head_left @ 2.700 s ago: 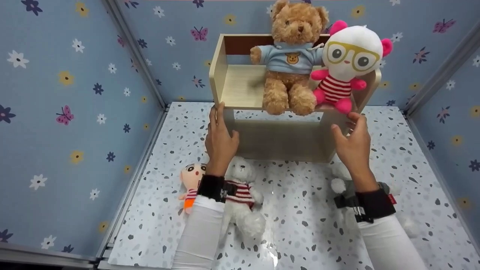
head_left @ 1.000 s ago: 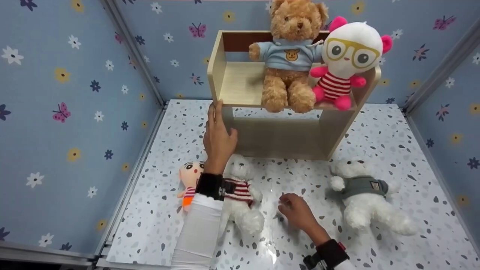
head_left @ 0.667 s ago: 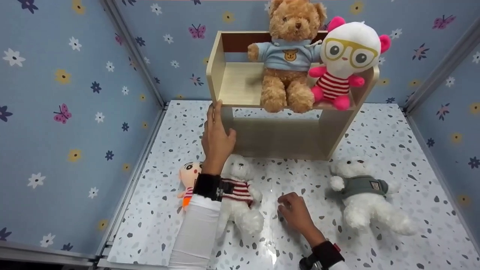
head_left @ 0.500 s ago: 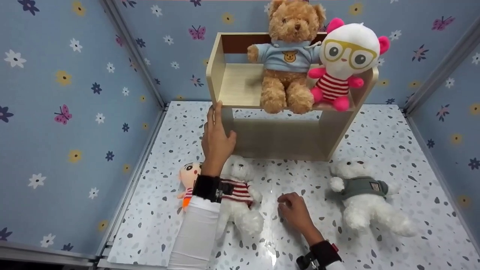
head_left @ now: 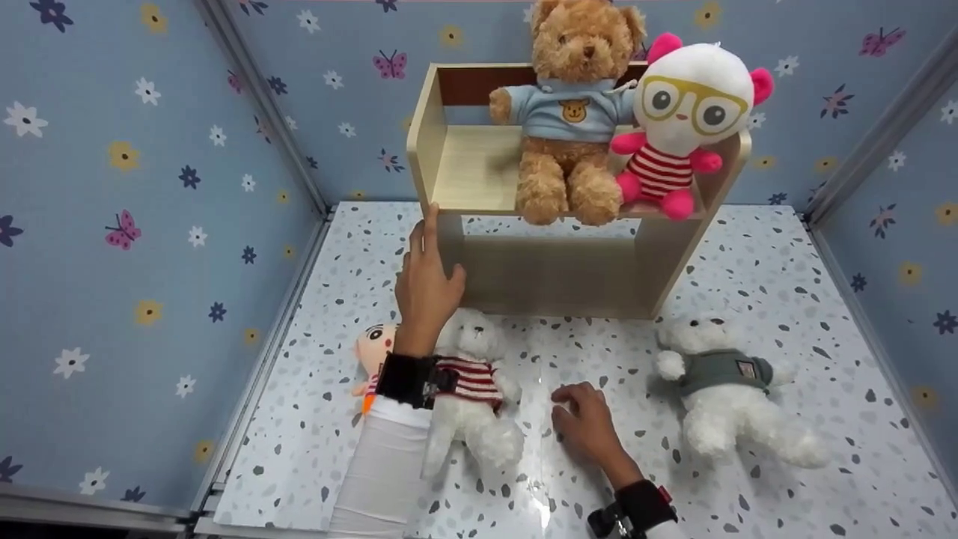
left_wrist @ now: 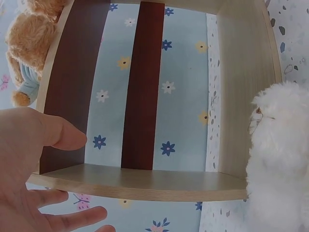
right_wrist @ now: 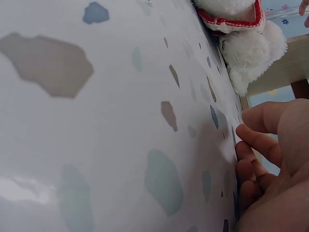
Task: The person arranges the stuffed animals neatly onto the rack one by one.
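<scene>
Left wrist view: the thumb lies in front of the lower opening and the fingers are outside the side panel; a dark red strip across the back of that opening shows only here.
Right wrist view: shows curled fingers with nothing between them, their tips at the table, which the head view shows only from above.
Left hand (head_left: pixel 429 290): fingers nearly straight, thumb spread; index tip at the shelf's front corner, gripping nothing.
Right hand (head_left: pixel 587 423): rests on the table (head_left: pixel 554 340), loosely curled and holding nothing.
Striped bear (head_left: pixel 475 400): on its back between the hands, beside the left wrist, just before the shelf's base.
Doll (head_left: pixel 372 350): left of the left wrist, largely hidden by that arm.
Green-shirted bear (head_left: pixel 722 378): on its back, right of the right hand and apart from it.
Brown bear (head_left: pixel 566 138): seated on the upper board, beyond both hands, in a blue hoodie.
Panda (head_left: pixel 677 123): just right of the brown bear, yellow glasses, pink limbs.
Shelf (head_left: pixel 550 277): ahead of both hands, touched by the left; upright, pale wood, two levels, the lower open at the back.
</scene>
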A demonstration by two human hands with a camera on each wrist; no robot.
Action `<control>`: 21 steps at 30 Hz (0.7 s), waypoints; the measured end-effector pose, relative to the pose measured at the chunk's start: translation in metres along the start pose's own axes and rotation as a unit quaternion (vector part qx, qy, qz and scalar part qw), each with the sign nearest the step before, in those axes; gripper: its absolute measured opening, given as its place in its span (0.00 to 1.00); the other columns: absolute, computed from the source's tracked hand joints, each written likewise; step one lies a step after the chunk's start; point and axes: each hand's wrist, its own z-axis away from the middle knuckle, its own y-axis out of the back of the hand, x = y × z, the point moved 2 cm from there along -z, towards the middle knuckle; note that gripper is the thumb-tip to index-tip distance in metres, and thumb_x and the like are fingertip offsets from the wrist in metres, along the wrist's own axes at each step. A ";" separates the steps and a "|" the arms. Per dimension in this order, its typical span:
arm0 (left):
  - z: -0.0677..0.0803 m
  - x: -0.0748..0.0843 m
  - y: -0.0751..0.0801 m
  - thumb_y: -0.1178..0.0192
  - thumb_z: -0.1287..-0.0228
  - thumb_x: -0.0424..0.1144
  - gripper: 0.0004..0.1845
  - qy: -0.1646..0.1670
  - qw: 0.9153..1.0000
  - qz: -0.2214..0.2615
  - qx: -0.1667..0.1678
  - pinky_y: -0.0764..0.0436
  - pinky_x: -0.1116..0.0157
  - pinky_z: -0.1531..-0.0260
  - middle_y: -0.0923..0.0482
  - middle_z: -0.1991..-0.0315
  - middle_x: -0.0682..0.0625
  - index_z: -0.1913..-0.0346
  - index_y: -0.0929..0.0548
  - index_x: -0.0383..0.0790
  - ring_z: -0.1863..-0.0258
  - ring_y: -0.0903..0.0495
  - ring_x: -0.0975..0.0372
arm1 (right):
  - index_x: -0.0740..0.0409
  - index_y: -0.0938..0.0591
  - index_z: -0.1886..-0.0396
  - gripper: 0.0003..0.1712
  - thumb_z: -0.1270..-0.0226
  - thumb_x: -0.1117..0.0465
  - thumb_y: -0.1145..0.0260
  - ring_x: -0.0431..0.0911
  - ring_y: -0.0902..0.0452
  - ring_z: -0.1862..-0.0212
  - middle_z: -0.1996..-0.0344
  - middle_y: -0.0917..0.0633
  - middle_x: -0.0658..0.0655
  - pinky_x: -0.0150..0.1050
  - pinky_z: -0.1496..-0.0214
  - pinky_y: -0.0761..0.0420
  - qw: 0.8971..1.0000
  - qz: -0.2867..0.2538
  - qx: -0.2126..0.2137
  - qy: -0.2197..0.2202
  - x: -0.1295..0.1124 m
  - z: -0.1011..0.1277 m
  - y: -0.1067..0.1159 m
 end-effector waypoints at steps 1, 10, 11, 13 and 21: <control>0.000 -0.001 0.000 0.39 0.41 0.40 0.51 0.001 1.000 -0.001 0.000 0.24 0.55 0.73 0.45 0.25 0.51 0.24 0.62 0.68 0.51 0.23 0.50 | 0.52 0.16 0.59 0.11 0.42 0.64 0.33 0.43 0.35 0.62 0.66 0.22 0.51 0.36 0.58 0.34 1.000 -0.001 -0.001 0.000 0.000 0.000 0.000; 0.011 -0.010 -0.001 0.39 0.40 0.41 0.50 0.022 0.999 0.010 -0.028 0.22 0.53 0.68 0.43 0.27 0.46 0.24 0.61 0.66 0.51 0.22 0.50 | 0.51 0.16 0.59 0.10 0.43 0.64 0.32 0.43 0.35 0.60 0.65 0.23 0.51 0.38 0.57 0.34 1.000 -0.001 0.004 -0.017 0.000 0.002 0.001; 0.013 -0.012 -0.002 0.39 0.41 0.41 0.50 0.027 0.999 0.010 -0.031 0.22 0.52 0.66 0.43 0.28 0.45 0.24 0.59 0.65 0.49 0.23 0.49 | 0.51 0.16 0.59 0.11 0.43 0.64 0.32 0.43 0.35 0.60 0.65 0.23 0.51 0.38 0.56 0.34 1.000 -0.001 0.003 -0.017 0.000 0.002 0.001; 0.019 -0.019 -0.005 0.39 0.41 0.42 0.48 0.031 0.999 0.007 -0.038 0.21 0.51 0.65 0.42 0.28 0.44 0.24 0.56 0.63 0.47 0.24 0.49 | 0.51 0.16 0.59 0.11 0.43 0.63 0.32 0.43 0.35 0.60 0.64 0.23 0.51 0.38 0.56 0.35 1.000 0.000 0.000 -0.018 -0.001 0.002 0.000; 0.046 -0.043 -0.014 0.39 0.38 0.45 0.35 0.041 0.995 -0.014 -0.094 0.22 0.47 0.56 0.30 0.38 0.42 0.28 0.38 0.49 0.47 0.23 0.47 | 0.51 0.17 0.59 0.11 0.43 0.62 0.32 0.43 0.34 0.59 0.63 0.22 0.50 0.39 0.55 0.35 1.000 0.020 0.002 -0.009 -0.001 0.003 -0.003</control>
